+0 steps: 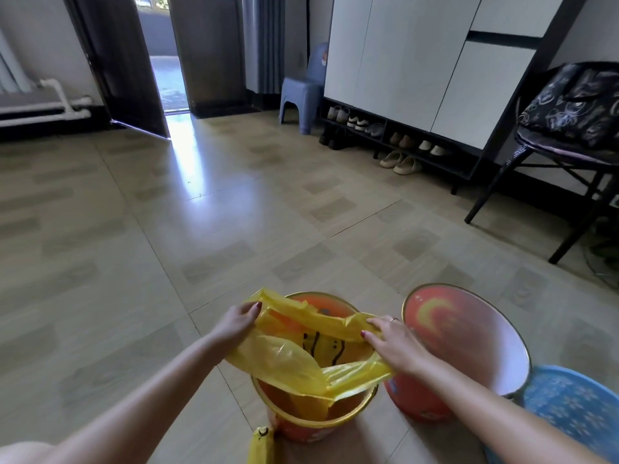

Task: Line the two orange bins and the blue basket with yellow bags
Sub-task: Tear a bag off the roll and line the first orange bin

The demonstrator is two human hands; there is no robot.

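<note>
Bag [294, 360], yellow, spread over near bin [315, 420], partly sunk inside; bottom hidden. Left hand [236, 323] pinching far-left edge, fingers closed on plastic. Right hand [392, 343] gripping right edge, fingertips curled into film. Second bin [469, 343] just right, unlined, tilted. Basket [569, 406] beyond, cut off at frame edge. Another yellow bundle [261, 447] below, half cropped.

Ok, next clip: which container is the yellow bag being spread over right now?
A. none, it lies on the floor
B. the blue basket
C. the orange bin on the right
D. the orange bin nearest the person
D: the left hand and right hand stretch the yellow bag open over the near orange bin, while the other bin and the blue basket show no bag.
</note>
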